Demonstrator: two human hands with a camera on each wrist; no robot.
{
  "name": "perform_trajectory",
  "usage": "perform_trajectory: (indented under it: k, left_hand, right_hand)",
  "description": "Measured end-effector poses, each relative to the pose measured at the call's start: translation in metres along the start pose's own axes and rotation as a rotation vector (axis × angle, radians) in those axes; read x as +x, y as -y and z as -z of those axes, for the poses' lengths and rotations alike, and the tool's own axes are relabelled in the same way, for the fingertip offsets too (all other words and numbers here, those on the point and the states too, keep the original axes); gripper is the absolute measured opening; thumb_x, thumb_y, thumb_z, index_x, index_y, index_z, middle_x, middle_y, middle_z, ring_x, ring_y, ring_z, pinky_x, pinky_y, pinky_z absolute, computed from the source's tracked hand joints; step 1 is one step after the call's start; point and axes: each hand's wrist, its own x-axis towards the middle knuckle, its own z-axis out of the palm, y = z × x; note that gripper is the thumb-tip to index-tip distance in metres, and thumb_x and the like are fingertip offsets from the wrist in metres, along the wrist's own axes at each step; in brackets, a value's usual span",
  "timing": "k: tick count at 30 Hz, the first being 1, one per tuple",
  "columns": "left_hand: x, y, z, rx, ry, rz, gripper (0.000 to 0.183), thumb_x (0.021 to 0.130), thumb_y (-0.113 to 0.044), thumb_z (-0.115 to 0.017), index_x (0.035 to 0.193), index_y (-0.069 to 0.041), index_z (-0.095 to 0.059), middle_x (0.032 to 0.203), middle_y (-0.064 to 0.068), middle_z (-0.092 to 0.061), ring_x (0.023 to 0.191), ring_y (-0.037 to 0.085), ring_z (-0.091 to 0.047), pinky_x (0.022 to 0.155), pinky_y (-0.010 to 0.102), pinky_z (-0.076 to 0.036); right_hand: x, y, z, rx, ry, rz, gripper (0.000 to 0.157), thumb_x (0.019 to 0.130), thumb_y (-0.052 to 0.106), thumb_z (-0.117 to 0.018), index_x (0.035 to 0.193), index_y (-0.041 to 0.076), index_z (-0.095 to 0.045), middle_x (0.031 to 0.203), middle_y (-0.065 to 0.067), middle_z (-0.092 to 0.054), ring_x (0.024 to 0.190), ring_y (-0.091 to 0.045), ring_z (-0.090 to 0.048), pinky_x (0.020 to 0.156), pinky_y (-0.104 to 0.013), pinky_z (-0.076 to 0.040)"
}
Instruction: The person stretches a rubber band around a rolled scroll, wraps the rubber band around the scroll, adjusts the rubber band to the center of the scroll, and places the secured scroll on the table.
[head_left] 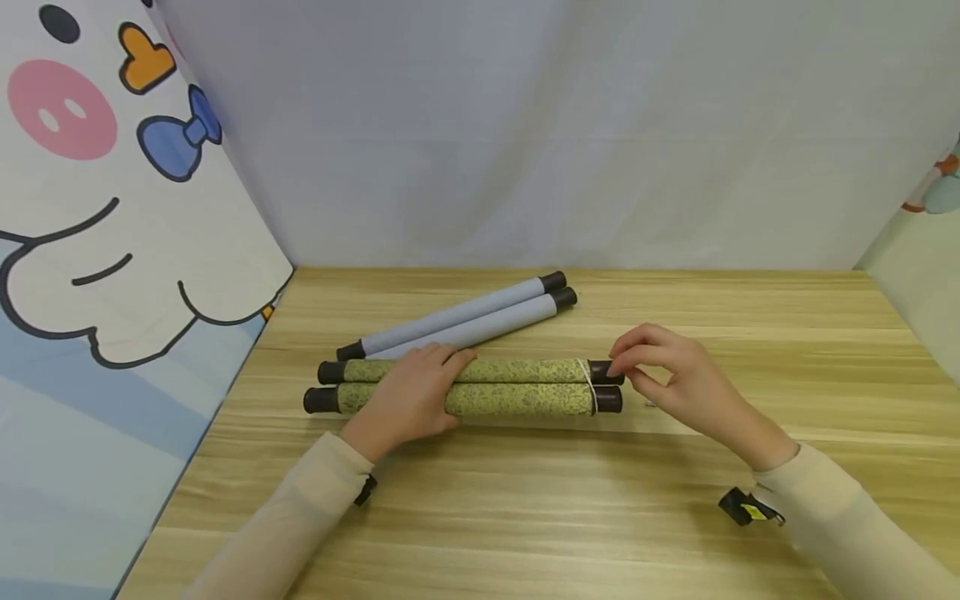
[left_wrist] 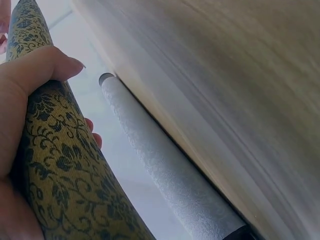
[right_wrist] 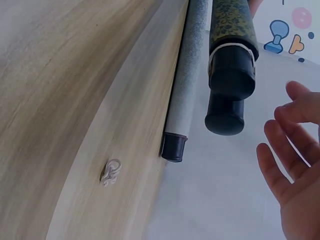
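Note:
Two green-gold scrolls (head_left: 521, 398) with a dark floral pattern and black end knobs lie side by side. My left hand (head_left: 417, 387) grips them near the middle, its thumb on the near side. In the left wrist view, that thumb bends over the patterned scroll (left_wrist: 70, 155). A thin white band (head_left: 587, 383) loops round the scrolls at their right end. My right hand (head_left: 678, 371) is by the right knobs, fingers loosely bent. In the right wrist view, a gap shows between the right hand (right_wrist: 300, 150) and the black knob (right_wrist: 232, 75); it holds nothing visible.
Behind lie two pale grey scrolls (head_left: 480, 321) with black ends, slanting up to the right. A small white clump of looped bands or string (right_wrist: 111, 172) rests on the wooden table (head_left: 540, 517). A pale curtain (head_left: 570, 133) stands along the back.

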Motion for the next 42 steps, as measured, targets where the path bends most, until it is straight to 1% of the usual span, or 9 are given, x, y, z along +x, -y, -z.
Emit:
perform_trajectory:
  k: [5,12,18,23,26,30,34,38,42]
  left_hand:
    - [0.0,0.001,0.001,-0.004,0.007,0.013,0.089,0.065,-0.039,-0.092,0.14,-0.01,-0.054,0.126,0.006,-0.065,0.112,0.024,-0.062,0.096,0.041,-0.054]
    - [0.001,0.001,0.002,-0.007,0.029,0.042,0.087,0.065,-0.04,-0.091,0.137,-0.008,-0.054,0.125,0.007,-0.064,0.113,0.024,-0.062,0.097,0.041,-0.054]
    - [0.002,0.002,0.0,-0.001,0.04,0.049,0.088,0.065,-0.042,-0.091,0.136,-0.007,-0.054,0.125,0.008,-0.064,0.113,0.024,-0.062,0.097,0.04,-0.054]
    - [0.002,0.001,-0.001,-0.003,0.035,0.038,0.087,0.065,-0.041,-0.091,0.135,-0.007,-0.055,0.122,0.007,-0.064,0.11,0.024,-0.062,0.094,0.04,-0.055]
    - [0.002,0.002,-0.002,-0.006,0.032,0.037,0.087,0.065,-0.041,-0.091,0.135,-0.007,-0.054,0.123,0.007,-0.064,0.111,0.024,-0.062,0.095,0.04,-0.055]
    - [0.004,0.004,-0.001,-0.006,0.033,0.025,0.087,0.065,-0.041,-0.091,0.136,-0.007,-0.054,0.125,0.007,-0.064,0.113,0.024,-0.061,0.096,0.04,-0.055]
    - [0.005,0.004,0.0,-0.018,0.039,0.003,0.087,0.065,-0.04,-0.091,0.138,-0.007,-0.055,0.126,0.007,-0.064,0.114,0.025,-0.062,0.097,0.041,-0.054]
    - [0.003,0.003,0.001,-0.033,0.044,-0.008,0.089,0.065,-0.041,-0.091,0.138,-0.007,-0.055,0.123,0.007,-0.065,0.111,0.025,-0.063,0.095,0.041,-0.055]
    - [0.0,0.003,0.002,-0.031,0.038,-0.014,0.089,0.062,-0.04,-0.093,0.138,-0.01,-0.057,0.118,0.006,-0.066,0.103,0.023,-0.064,0.089,0.038,-0.056]
  right_hand:
    - [0.001,-0.003,-0.002,-0.027,0.019,0.044,0.036,0.074,-0.018,-0.071,0.089,0.016,-0.074,0.102,-0.001,-0.067,0.097,-0.01,-0.061,0.08,-0.011,-0.046]
    - [0.004,-0.001,-0.004,-0.027,-0.006,0.1,0.041,0.071,-0.021,-0.071,0.091,0.014,-0.075,0.102,-0.004,-0.067,0.094,-0.015,-0.062,0.081,-0.009,-0.046]
    - [0.004,-0.001,-0.004,-0.029,-0.012,0.092,0.041,0.071,-0.02,-0.072,0.092,0.015,-0.075,0.103,-0.004,-0.067,0.095,-0.015,-0.062,0.082,-0.008,-0.045]
    - [0.004,-0.005,-0.007,-0.088,0.004,0.139,0.042,0.069,-0.017,-0.076,0.094,0.017,-0.077,0.103,-0.005,-0.065,0.088,-0.015,-0.059,0.072,-0.011,-0.045]
    - [0.006,-0.008,-0.011,-0.143,0.013,0.235,0.019,0.088,0.005,-0.072,0.099,0.02,-0.078,0.101,-0.006,-0.063,0.081,-0.013,-0.054,0.065,-0.015,-0.042]
    - [0.012,-0.011,-0.014,-0.22,0.068,0.324,0.014,0.093,0.014,-0.069,0.101,0.022,-0.077,0.096,-0.005,-0.061,0.079,-0.013,-0.049,0.062,-0.022,-0.043]
    - [0.018,-0.012,-0.014,-0.327,0.163,0.363,0.038,0.069,-0.002,-0.084,0.097,0.023,-0.077,0.088,0.001,-0.059,0.075,-0.011,-0.048,0.06,-0.024,-0.044]
    - [0.02,-0.012,-0.014,-0.399,0.206,0.428,0.027,0.074,0.007,-0.081,0.096,0.022,-0.077,0.081,0.005,-0.056,0.072,-0.011,-0.043,0.058,-0.023,-0.04]
    - [0.016,-0.01,-0.017,-0.382,0.234,0.439,0.017,0.08,0.014,-0.077,0.095,0.021,-0.074,0.077,0.008,-0.055,0.071,-0.009,-0.04,0.059,-0.021,-0.037]
